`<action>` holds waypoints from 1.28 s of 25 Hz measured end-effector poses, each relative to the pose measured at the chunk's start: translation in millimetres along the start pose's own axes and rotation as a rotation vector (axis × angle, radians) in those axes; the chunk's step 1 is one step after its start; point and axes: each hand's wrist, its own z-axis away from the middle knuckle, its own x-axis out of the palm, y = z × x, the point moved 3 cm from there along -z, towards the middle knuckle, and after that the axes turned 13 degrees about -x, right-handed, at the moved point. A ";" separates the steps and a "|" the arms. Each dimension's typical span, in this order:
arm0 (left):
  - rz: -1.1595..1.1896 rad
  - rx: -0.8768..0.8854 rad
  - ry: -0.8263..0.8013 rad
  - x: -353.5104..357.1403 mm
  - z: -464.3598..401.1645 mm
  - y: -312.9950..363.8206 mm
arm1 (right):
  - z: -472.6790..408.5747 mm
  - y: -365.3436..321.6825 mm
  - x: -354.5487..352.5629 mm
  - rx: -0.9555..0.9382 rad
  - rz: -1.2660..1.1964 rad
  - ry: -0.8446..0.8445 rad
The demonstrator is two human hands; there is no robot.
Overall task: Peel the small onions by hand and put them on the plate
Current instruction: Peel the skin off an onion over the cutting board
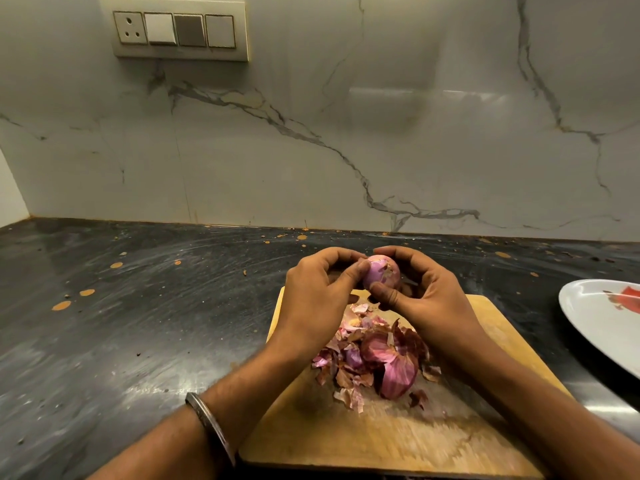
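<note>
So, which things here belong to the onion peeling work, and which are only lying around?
Part of the job: onion, held by left hand and right hand; pile of peels; wooden board; plate.

Just there: switch panel; orange spots on the counter; bangle.

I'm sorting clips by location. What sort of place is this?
Most likely a home kitchen: a dark stone countertop against a marble-look backsplash with a wall switch panel, and a wooden cutting board covered in onion peels.
</note>
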 end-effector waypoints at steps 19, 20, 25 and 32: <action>0.516 -0.459 -0.187 1.8 -2.2 -1.6 | -1.3 0.8 7.4 0.264 -0.573 -0.062; 0.604 -0.490 -0.213 2.5 -2.2 -1.0 | -1.6 0.6 7.5 0.280 -0.616 -0.053; 0.571 -0.458 -0.253 0.5 -4.3 5.7 | -5.9 -0.2 2.0 0.308 -0.692 0.031; -0.401 -0.075 -0.073 -3.2 2.3 9.2 | -4.0 5.3 -0.1 0.309 -0.446 0.062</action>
